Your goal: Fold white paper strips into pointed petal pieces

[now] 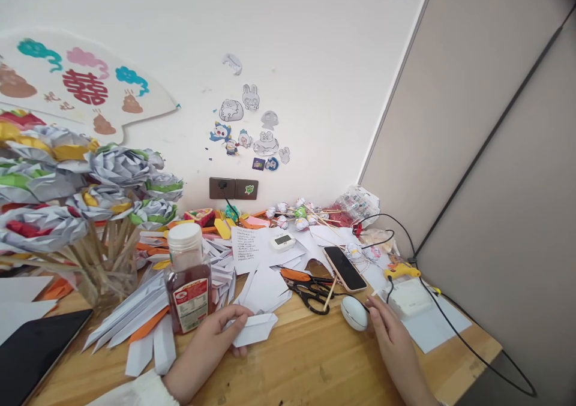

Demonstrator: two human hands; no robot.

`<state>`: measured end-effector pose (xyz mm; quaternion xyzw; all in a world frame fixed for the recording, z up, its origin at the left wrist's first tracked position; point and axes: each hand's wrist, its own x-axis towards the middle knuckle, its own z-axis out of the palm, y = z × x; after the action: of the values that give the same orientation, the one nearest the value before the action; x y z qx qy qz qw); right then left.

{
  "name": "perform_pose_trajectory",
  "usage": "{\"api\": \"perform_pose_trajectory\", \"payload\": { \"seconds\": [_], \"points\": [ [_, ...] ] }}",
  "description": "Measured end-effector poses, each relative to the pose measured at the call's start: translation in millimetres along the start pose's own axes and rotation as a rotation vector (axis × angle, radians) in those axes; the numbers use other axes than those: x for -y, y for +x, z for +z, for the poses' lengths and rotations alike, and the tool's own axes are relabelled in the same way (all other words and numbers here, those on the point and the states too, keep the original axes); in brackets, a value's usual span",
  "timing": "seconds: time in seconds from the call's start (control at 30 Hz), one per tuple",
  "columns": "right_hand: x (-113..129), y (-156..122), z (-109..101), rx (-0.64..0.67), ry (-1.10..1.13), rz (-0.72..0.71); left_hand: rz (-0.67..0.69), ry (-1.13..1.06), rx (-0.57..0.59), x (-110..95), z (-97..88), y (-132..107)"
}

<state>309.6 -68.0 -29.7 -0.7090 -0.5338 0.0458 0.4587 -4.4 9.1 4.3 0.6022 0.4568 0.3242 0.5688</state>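
Note:
My left hand (228, 328) is closed around a folded piece of white paper (254, 329), pinched between thumb and fingers over the wooden tabletop. My right hand (390, 337) is on the right, its fingers stretched out and nothing visible in it. Just left of its fingertips sits a white oval device with a silvery rim (354, 313); whether they touch I cannot tell. Behind the folded piece lies a stack of white paper sheets (262, 291). Black-handled scissors (314, 301) and a phone (345, 268) lie between and beyond my hands.
A jar of reddish liquid (191, 292) stands by my left forearm, near piled folded strips (135, 307). Paper flowers on sticks (112, 172) fill the left. A yellow glue gun (402, 270) rests on a white box (410, 298), with a black cable (468, 340) trailing off the right edge.

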Motion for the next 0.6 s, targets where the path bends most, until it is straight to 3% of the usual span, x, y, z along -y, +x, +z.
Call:
{"api": "perform_pose_trajectory", "payload": {
  "seconds": [0.2,0.3,0.37,0.43,0.53,0.6],
  "points": [
    [31,-12,5,-0.136,-0.117,-0.176,0.011,-0.023,0.0,1,0.0,0],
    [68,-14,19,0.048,-0.069,-0.331,0.026,-0.031,-0.005,3,-0.4,0],
    [96,-12,35,0.196,-0.041,-0.431,0.037,-0.029,-0.014,4,-0.4,0],
    [120,-8,56,0.259,-0.03,-0.505,0.034,-0.03,-0.033,4,0.0,0],
    [140,1,95,0.277,-0.038,-0.569,0.017,-0.067,-0.073,4,0.3,1],
    [144,5,119,0.254,-0.051,-0.522,0.016,-0.087,-0.082,5,0.1,2]
  ]
}}
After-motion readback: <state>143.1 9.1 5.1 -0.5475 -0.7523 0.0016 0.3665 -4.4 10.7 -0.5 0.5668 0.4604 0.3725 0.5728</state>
